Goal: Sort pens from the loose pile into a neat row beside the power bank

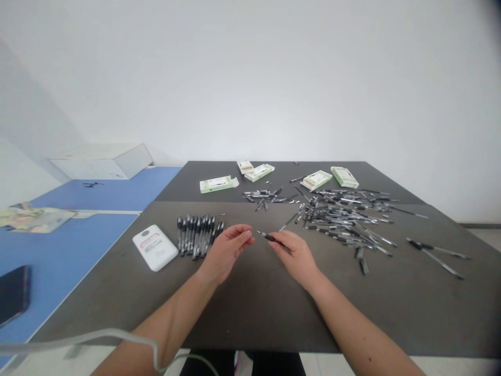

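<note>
"What is the right hand (pixel 296 257) doing?"

"Its fingers are pinching a black pen (pixel 270 238) over the near half of the table (pixel 250 313). The tip is pointing toward ten o'clock, at the other hand."

"And the left hand (pixel 227 249)?"

"It is facing that tip from just beside it, thumb and fingertips pressing together. I can't tell whether they are holding something small."

"Taking the pen as the middle of the dial, what is lying around it?"

"At nine o'clock a row of pens (pixel 195 232) is lying side by side, close to the left wrist. Farther out that way, a flat white object (pixel 155 248) is resting."

"What about the other side?"

"A large jumbled heap of pens and parts (pixel 344 214) is spreading between two and three o'clock. Just past three, two short dark pieces (pixel 363 265) are lying near the heap, and two slim pens (pixel 440 261) are crossing well beyond them."

"Anything at the top?"

"A smaller cluster of parts (pixel 266 195) is sitting at twelve. Behind it, three green-and-white boxes (pixel 218 184) are lying between ten and twelve, and two more cartons (pixel 316 179) are lying between one and two."
</note>
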The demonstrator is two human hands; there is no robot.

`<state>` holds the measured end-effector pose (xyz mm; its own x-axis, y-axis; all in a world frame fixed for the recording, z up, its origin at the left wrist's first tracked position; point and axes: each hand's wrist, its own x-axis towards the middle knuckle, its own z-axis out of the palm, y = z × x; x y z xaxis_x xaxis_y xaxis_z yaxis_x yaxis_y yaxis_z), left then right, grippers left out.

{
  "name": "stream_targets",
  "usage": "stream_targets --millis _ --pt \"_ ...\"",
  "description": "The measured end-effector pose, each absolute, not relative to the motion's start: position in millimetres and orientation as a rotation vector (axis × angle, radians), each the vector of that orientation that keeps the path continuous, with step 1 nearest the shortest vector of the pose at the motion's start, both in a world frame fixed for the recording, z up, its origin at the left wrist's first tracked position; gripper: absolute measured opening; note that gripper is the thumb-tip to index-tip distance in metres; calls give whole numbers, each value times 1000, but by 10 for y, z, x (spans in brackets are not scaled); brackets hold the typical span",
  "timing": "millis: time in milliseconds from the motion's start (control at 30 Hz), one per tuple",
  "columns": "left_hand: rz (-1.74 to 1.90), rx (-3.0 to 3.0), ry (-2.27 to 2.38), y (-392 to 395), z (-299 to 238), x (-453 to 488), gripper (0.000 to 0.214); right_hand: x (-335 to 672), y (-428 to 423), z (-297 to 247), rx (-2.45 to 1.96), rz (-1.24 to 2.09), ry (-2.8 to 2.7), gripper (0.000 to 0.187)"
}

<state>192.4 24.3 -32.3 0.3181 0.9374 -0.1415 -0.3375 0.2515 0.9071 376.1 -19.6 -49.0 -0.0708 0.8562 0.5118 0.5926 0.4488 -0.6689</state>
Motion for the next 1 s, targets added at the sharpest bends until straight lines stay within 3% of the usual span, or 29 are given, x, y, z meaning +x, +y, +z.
stream_targets --millis 300,633,700,800,1000 --pt "986 1028 852 214 -374 1940 25 3767 -149 -579 -1283 260 -1898 23" --pt "819 1680 1120 283 -347 1857 21 3813 -152 -554 -1435 -34 -2127 25" --pt "797 1672 1098 277 -340 1855 22 3784 -169 -548 -1410 72 -2105 26" --pt "818 1560 1013 259 -339 1854 22 3708 -200 -548 -1303 508 -1990 30" --pt "854 1333 868 255 -421 1860 23 3586 -253 -558 -1194 1180 -1435 17"
